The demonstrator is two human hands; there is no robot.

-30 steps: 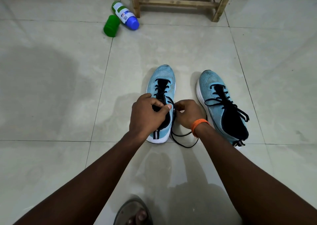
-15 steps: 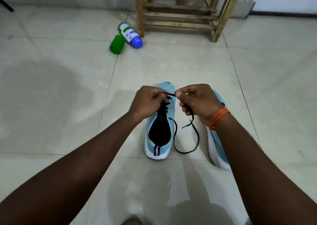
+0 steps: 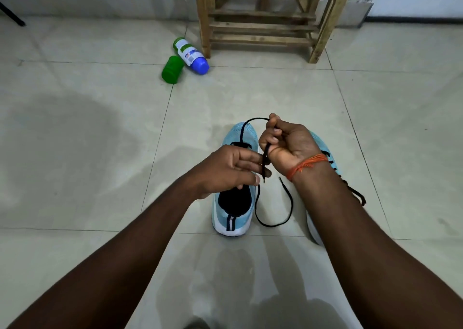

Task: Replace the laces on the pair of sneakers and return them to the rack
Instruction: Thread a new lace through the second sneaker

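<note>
Floor tiles point(image 3: 100, 153) bore a white bottle point(image 3: 191, 55) on its side, with a green cap point(image 3: 172, 69) just beside it, near the wooden rack point(image 3: 263, 27). Right forearm point(image 3: 350, 228) hid most of the second sneaker point(image 3: 317, 140). Right hand point(image 3: 288, 145) curled round the black lace point(image 3: 265, 160), raised above the front sneaker point(image 3: 233, 213). Left hand point(image 3: 225, 170), its fingers nearly straight, pinched the lace lower down.

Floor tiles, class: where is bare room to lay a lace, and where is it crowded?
Free: tiles left of the left sneaker, short of the green cap; the strip between toes and rack. Crowded: between it and the right sneaker, where left hand, right hand and black lace sit.
</note>
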